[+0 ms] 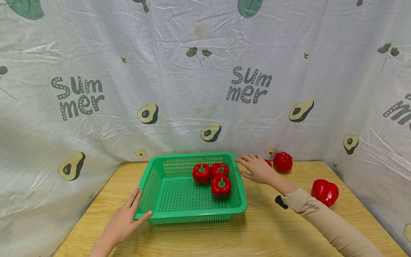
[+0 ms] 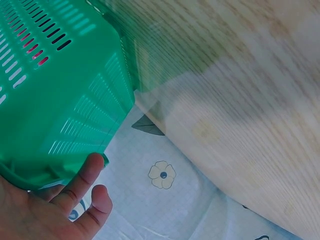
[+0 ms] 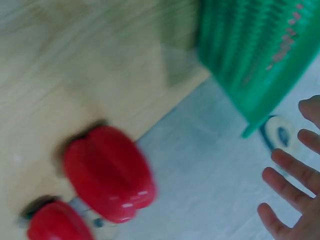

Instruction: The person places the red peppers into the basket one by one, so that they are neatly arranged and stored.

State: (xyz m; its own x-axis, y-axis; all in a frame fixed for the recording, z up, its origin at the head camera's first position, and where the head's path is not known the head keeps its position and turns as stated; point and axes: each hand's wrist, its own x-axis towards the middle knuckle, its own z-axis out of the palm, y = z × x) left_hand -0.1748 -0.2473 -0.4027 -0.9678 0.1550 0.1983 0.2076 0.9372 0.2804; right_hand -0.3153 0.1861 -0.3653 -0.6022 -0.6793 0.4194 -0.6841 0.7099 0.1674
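A green slotted basket (image 1: 192,211) stands mid-table with three red bell peppers (image 1: 221,186) inside, grouped toward its right half. My left hand (image 1: 128,217) rests flat against its near-left corner, thumb on the front rim and fingers straight along the side wall; the left wrist view shows those fingers (image 2: 80,187) under the corner of the basket (image 2: 50,100). My right hand (image 1: 255,168) hovers with fingers spread and nothing in it beside the basket's far-right corner. Just right of it lie a red pepper (image 1: 282,162) and a smaller one (image 1: 268,163), half hidden. In the blurred right wrist view, the spread fingers (image 3: 295,200) show.
Another red pepper (image 1: 325,192) lies at the right side of the wooden table (image 1: 273,232). A printed cloth backdrop (image 1: 205,89) closes in the back and both sides. The right wrist view shows two peppers (image 3: 107,172) on the table near the basket (image 3: 250,55).
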